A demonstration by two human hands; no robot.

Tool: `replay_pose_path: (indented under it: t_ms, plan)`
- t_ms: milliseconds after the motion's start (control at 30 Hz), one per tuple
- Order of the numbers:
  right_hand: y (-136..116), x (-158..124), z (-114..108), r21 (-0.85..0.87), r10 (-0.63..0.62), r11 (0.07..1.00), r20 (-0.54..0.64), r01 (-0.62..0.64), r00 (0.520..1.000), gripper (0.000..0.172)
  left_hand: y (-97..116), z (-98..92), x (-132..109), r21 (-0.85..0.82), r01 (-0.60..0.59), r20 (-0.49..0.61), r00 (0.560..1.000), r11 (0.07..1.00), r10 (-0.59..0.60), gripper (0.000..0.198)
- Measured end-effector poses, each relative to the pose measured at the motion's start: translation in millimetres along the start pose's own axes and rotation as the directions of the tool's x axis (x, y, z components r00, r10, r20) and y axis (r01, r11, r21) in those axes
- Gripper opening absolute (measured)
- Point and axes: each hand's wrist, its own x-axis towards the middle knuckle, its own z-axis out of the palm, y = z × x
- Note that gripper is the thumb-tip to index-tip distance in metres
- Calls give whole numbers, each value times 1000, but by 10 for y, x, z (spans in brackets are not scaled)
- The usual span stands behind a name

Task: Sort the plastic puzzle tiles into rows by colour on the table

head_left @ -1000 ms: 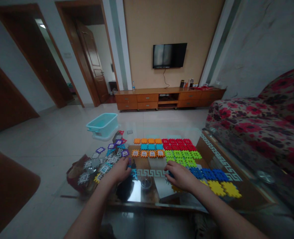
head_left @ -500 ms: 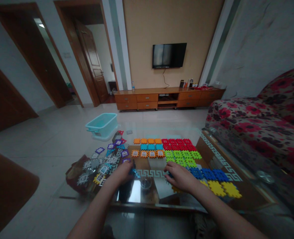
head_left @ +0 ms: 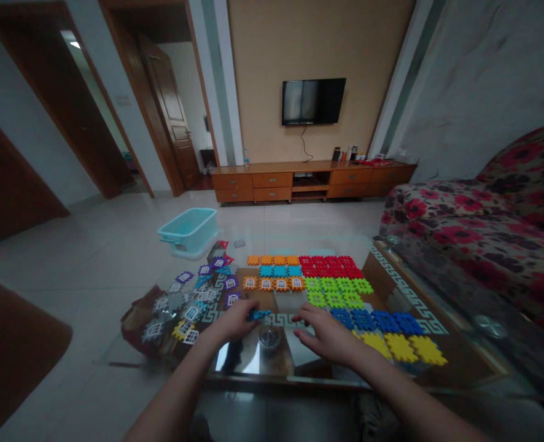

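Observation:
My left hand (head_left: pixel 233 322) pinches a blue interlocking plastic tile (head_left: pixel 259 315) between its fingers, above the coffee table's patterned band. My right hand (head_left: pixel 325 334) rests with its fingers spread, holding nothing, just below a row of blue tiles (head_left: pixel 373 321). Yellow tiles (head_left: pixel 403 348) lie to its right. Rows of orange (head_left: pixel 272 260), cyan (head_left: pixel 279 271), red (head_left: pixel 330 267) and green (head_left: pixel 336 291) tiles fill the table beyond. A loose heap of grey, white and purple tiles (head_left: pixel 180 304) lies left of my left hand.
A small glass bowl (head_left: pixel 269 336) sits between my hands on the glass-topped table (head_left: pixel 253 362). A reddish bag (head_left: pixel 136 325) lies at the table's left end. A teal plastic basket (head_left: pixel 188 230) stands on the floor beyond, and a floral sofa (head_left: pixel 451 233) runs along the right.
My left hand has moved right, and the blue tile now shows between its fingers. My right hand has drawn back toward me, and the blue row now reaches further left.

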Motion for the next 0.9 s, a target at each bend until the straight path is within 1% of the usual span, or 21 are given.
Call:
replay_pose_path:
  t_ms: [67, 133, 167, 200, 267, 367, 433, 533, 600, 667, 733, 800, 900]
  plan:
    - [-61, 3, 34, 92, -14, 996, -29, 17, 999, 28, 120, 19, -2, -34, -77, -25, 997, 996, 76, 16]
    - [-144, 10, 50, 172, -4, 985, -49, 12, 999, 34, 226, 49, -9, -114, -135, -14, 991, 984, 134, 17]
    - [-188, 14, 51, 208, 11, 978, -42, -2, 999, 35, 266, 66, -15, -159, -153, 1, 988, 975, 155, 17]
    - [-229, 18, 49, 235, 28, 972, -33, -19, 999, 32, 297, 81, -22, -195, -169, 20, 984, 966, 176, 18]
    - [-288, 22, 40, 237, 62, 970, -35, -52, 997, 21, 327, 107, -35, -239, -196, 59, 975, 951, 216, 17]
    - [-307, 22, 25, 194, 56, 980, -83, -39, 995, 13, 313, 148, -38, -284, -214, 86, 965, 935, 247, 18]
    - [-286, 22, 15, 184, 46, 983, -97, -27, 994, 11, 289, 186, -24, -352, -181, 95, 969, 918, 227, 19]
    - [-238, 31, -2, 194, 56, 980, -109, -34, 992, 6, 266, 239, 5, -486, -109, 103, 978, 867, 180, 23]
    - [-201, 47, -7, 221, 76, 974, -120, -48, 990, 8, 266, 252, 16, -556, -81, 75, 986, 827, 147, 28]
    - [-157, 72, -4, 283, 118, 956, -121, -80, 986, 11, 269, 240, 17, -608, -61, 30, 995, 792, 99, 36]
    - [-106, 104, 8, 368, 165, 923, -124, -109, 979, 13, 263, 217, 17, -660, -36, 4, 999, 750, 51, 46]
    - [-53, 134, 22, 459, 201, 881, -137, -118, 970, 15, 247, 207, 23, -704, 3, 5, 1000, 710, 1, 51]
    - [6, 166, 33, 603, 278, 781, -100, -164, 955, 22, 225, 236, 55, -723, 58, -6, 996, 689, -90, 48]
